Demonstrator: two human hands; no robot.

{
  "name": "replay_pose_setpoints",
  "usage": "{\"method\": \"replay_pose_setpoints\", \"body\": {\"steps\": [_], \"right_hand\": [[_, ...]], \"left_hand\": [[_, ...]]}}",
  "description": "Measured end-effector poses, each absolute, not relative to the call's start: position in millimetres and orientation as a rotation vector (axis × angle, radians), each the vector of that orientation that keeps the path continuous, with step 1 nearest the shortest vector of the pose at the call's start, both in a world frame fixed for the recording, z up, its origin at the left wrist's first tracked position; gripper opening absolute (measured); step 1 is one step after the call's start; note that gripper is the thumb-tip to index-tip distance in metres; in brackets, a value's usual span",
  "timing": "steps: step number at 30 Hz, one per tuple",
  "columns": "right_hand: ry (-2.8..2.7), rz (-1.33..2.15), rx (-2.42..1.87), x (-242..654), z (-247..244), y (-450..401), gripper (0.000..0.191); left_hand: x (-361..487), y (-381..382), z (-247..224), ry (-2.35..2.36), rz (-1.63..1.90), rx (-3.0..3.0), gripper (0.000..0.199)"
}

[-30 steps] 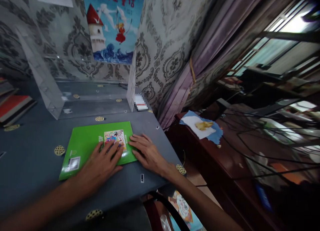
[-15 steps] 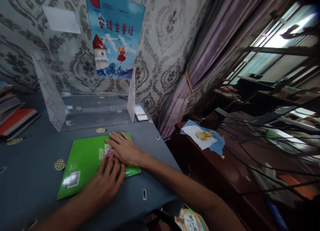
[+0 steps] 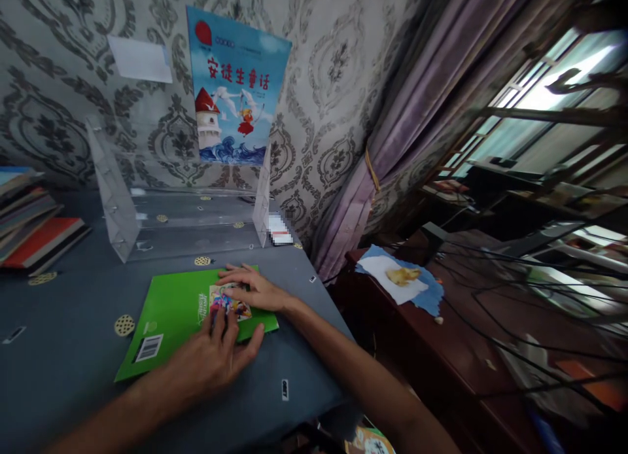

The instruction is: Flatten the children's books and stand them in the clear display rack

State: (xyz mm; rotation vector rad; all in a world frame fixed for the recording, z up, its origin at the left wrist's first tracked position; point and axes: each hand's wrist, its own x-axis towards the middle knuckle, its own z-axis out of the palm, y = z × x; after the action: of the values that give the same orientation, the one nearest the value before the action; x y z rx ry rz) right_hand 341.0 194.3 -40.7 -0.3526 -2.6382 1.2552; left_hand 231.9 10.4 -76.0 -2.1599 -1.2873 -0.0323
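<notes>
A green book (image 3: 176,303) lies flat on the grey patterned desk cover, a barcode near its lower left corner and a small colourful picture toward its right side. My left hand (image 3: 216,352) rests on the lower part of the book, its fingertips on the picture and its thumb stretched toward the right edge. Above it, my right hand (image 3: 260,290) lies across the upper right of the book with fingers extended toward the left. Both hands are open and press on the cover without gripping anything.
Behind the book stands a clear acrylic rack (image 3: 118,225) holding an upright blue storybook (image 3: 235,94). Stacked books (image 3: 44,238) sit at the left. To the right, a dark red table (image 3: 471,323) carries cables and a blue and white cloth (image 3: 392,277).
My left thumb has spread away from its fingers. The right hand's fingers have shifted, uncovering more of the picture. The camera view has tilted slightly, so the rack and storybook appear lower and further right.
</notes>
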Motion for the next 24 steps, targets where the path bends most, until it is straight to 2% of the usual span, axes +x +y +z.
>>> {"method": "replay_pose_setpoints", "body": {"steps": [2,6,9,18,21,24], "right_hand": [[-2.577,1.338,-0.326,340.9,-42.8,199.9,0.035],[-2.386,1.555,-0.329,347.5,-43.9,209.6,0.061],[-2.243,1.668,-0.427,355.4,-40.0,212.3,0.07],[-1.925,1.641,-0.445,357.1,-49.4,221.6,0.078],[-1.812,1.658,-0.466,357.2,-57.5,227.8,0.079],[-1.817,1.627,-0.472,355.3,-60.6,227.3,0.069]], "left_hand": [[227.8,12.7,-60.6,-1.283,0.008,-2.183,0.068],[221.5,17.3,-25.8,-1.288,0.153,-2.243,0.061],[218.0,20.7,-7.9,-1.386,0.158,-2.268,0.062],[192.9,33.1,10.7,-1.629,-0.069,-2.215,0.072],[177.2,35.7,14.3,-1.693,-0.218,-2.172,0.065],[165.1,36.8,22.1,-1.729,-0.354,-2.164,0.054]]}}
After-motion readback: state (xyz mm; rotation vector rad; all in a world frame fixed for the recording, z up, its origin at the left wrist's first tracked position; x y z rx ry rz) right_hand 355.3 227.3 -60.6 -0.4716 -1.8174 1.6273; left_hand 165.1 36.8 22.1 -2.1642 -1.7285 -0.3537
